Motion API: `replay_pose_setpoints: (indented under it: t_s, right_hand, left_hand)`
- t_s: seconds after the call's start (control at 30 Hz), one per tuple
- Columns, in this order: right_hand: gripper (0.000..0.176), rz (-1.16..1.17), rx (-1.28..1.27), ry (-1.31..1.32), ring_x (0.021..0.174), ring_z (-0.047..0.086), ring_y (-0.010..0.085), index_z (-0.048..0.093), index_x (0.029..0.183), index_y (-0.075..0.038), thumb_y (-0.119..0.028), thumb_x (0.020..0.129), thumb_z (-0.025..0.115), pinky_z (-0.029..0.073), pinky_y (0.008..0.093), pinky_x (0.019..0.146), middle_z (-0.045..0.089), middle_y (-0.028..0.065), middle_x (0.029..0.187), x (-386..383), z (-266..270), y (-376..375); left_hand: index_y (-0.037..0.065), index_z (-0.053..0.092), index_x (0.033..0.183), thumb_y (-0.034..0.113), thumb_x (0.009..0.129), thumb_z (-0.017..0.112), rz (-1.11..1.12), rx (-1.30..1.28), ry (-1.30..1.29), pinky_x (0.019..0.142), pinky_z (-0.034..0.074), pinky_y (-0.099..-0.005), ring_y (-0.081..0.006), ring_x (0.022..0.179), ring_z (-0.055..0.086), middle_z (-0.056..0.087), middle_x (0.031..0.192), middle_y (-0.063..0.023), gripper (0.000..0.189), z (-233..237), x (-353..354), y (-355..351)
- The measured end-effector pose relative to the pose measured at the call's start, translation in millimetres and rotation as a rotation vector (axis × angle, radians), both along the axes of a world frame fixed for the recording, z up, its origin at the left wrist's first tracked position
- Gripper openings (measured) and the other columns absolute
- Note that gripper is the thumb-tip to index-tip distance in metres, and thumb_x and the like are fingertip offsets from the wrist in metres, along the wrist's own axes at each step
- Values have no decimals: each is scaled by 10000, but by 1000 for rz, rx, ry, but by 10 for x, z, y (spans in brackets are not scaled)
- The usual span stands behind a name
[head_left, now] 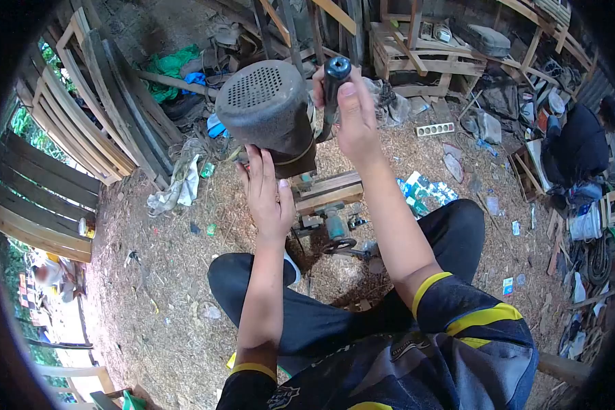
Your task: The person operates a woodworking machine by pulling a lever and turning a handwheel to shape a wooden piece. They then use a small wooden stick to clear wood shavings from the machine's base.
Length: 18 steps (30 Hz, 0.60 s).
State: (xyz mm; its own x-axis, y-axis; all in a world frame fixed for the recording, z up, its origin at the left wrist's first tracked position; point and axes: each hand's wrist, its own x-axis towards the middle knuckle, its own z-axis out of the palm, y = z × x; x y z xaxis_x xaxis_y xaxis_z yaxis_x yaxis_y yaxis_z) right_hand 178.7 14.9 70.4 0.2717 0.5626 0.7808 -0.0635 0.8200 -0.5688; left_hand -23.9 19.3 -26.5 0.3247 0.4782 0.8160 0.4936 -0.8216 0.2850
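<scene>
A dark, dusty power tool point(270, 113) with a perforated round motor cap is held up in front of me. My right hand point(352, 113) wraps round its black side handle point(333, 85). Against the lower side of the motor housing lies my left hand point(268, 195), its fingers stretched up along it and the palm partly visible. The tool's working end is hidden beneath the housing. Below it, on the ground between my legs, are wooden blocks point(331, 190) and a greenish metal vise point(335, 225) with a dark handwheel point(339, 244).
Wood shavings cover the ground point(150, 273). Curved wooden slats point(82, 123) lean at the left. A white power strip point(435, 129) lies beyond my right hand, near a wooden crate frame point(417, 61). Another person point(584, 147) crouches at the far right among clutter.
</scene>
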Motion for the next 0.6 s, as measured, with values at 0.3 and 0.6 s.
replay_pose_setpoints:
  t_s: [0.3,0.6]
  right_hand:
    - [456,-179,-226,-47,1008,565,132,591,1280,12,-400,1131,463,449,300,935,634,54,1084,73,-407,305]
    - [535,-77,-319,54,1127,570,123,550,1401,5,-443,1116,484,431,304,1016,654,35,1230,279,-102,1084]
  left_hand:
    - [-26,344,1610,104,1000,425,13,-10,-1,1267,97,-592,-452,1579,220,254,1679,-310,629,8,43,-15]
    - [-25,416,1574,95,971,473,-9,31,-104,1257,113,-622,-426,1574,256,309,1666,-287,618,62,97,36]
